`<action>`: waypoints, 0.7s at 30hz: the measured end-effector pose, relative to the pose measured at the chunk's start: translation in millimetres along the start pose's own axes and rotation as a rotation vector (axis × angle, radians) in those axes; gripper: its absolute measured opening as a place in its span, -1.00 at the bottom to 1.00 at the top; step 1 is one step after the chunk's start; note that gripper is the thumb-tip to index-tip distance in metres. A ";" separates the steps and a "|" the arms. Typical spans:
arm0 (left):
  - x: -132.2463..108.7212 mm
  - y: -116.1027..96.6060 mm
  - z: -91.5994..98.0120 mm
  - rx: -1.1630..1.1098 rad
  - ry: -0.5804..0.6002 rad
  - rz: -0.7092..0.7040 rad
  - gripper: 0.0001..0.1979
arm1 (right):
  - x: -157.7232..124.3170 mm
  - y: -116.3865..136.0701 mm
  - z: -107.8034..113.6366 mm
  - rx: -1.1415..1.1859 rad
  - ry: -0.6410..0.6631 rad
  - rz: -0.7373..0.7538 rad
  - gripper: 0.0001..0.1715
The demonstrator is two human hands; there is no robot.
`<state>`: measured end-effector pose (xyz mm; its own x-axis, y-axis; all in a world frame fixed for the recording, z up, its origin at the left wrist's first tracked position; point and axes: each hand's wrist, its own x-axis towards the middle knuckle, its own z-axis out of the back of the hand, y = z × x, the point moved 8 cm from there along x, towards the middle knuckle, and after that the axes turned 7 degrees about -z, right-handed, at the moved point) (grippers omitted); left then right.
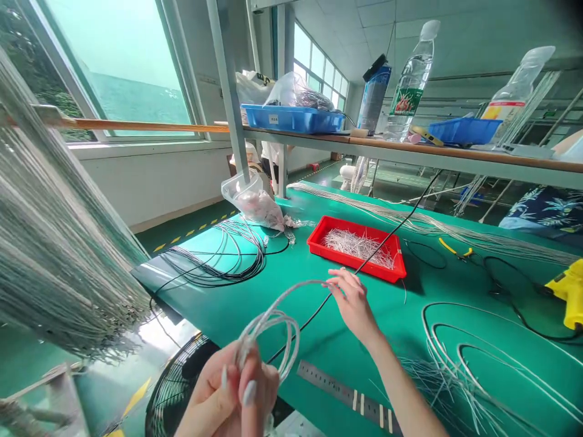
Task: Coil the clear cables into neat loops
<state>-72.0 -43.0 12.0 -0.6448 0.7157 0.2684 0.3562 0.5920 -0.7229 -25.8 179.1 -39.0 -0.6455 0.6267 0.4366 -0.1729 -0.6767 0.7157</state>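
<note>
A coiled white cable [292,328] is gripped in my left hand [239,385] at the bottom centre, the fingers wrapped round its loops. One strand arcs up and to the right from the coil. My right hand [353,297] pinches the end of that strand between thumb and fingertips, above the green table mat. Just beyond the right hand is a red tray [328,250] holding many short thin white pieces. Below the hands lies a metal ruler [334,385] with several pale strips on it.
Coiled black and white cables [228,273] lie at the left, near a clear bag [259,206]. More white cables [455,370] spread at the right, by yellow-handled pliers [449,246] and a yellow tool [567,294]. A shelf holds bottles and a blue tray [291,119]. A fan [168,388] stands below.
</note>
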 end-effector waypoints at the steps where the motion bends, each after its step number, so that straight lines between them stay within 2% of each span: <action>1: 4.9 -12.7 7.5 -0.023 -0.035 -0.078 -0.81 | 3.5 -3.9 2.0 0.029 0.032 -0.004 -0.60; 4: 18.9 -37.5 44.1 -0.174 -0.283 -0.261 -0.89 | 2.5 -15.5 20.8 0.089 0.088 -0.037 -0.58; 6: 25.8 -39.0 66.4 -0.217 -0.424 -0.305 -0.86 | -5.4 -16.4 40.0 0.098 0.085 -0.029 -0.61; 8: 30.9 -37.2 77.8 -0.094 -0.474 -0.341 -0.81 | -17.8 -3.4 58.2 0.070 0.084 0.065 -0.71; 9: 33.2 -33.2 78.6 -0.033 -0.471 -0.339 -0.79 | -27.3 13.5 65.6 0.007 0.084 0.206 -0.79; 10: 35.8 -27.4 75.4 0.043 -0.444 -0.319 -0.78 | -38.7 31.7 70.4 -0.076 0.091 0.346 -0.85; 12: 42.4 -9.2 56.1 0.222 -0.299 -0.214 -0.77 | -61.3 64.6 75.5 -0.201 0.123 0.543 -0.90; 14: 47.3 16.0 25.4 0.370 -0.072 -0.065 -0.74 | -74.8 86.9 81.7 -0.225 0.135 0.579 -0.85; 17: 46.5 55.1 -19.2 0.354 0.218 0.150 -0.71 | -77.9 94.1 97.9 -0.143 0.074 0.423 -0.63; 19: 42.5 76.8 -42.8 0.267 0.355 0.257 -0.69 | -75.0 79.5 108.2 -0.049 0.044 0.226 -0.57; 21: 35.8 96.1 -60.8 0.178 0.467 0.355 -0.65 | -73.8 58.3 115.4 0.040 0.022 0.022 -0.60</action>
<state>-19.7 62.0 -9.2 -0.1287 0.9684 0.2137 0.3507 0.2460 -0.9036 97.5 137.9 33.4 -0.6648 0.6028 0.4413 -0.1285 -0.6741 0.7273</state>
